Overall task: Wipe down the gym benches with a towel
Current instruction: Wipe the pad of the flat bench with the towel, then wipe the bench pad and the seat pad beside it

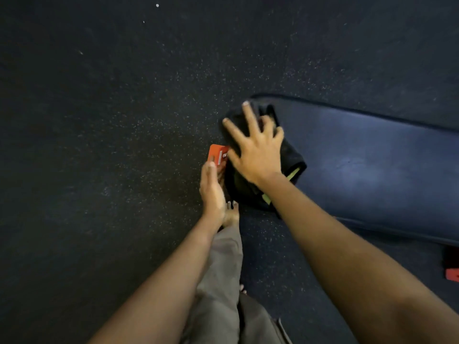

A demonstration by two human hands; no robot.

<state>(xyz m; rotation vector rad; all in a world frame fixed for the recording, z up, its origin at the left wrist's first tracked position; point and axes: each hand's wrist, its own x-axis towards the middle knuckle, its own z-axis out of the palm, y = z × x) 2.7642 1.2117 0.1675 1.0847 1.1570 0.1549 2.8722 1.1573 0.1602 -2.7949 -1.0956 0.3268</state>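
Black folded cloth towel (290,155): on end of dark blue padded bench surface (372,157) | right hand (255,147): fingers splayed flat, pressing | left hand (211,192): fingers straight, holding nothing, beside orange end-plate (217,155) | advice: even pressure, overlapping strokes, cover edges.

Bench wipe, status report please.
Right hand flat, fingers spread, pressing black towel on bench pad end. Left hand beside orange frame part. Nothing blocking the pad.

Bench (372,155) cut off at right edge; end under towel (293,155) hidden; towel largely covered by right hand (258,150); orange label (217,155) lettering blurred, partly hidden.
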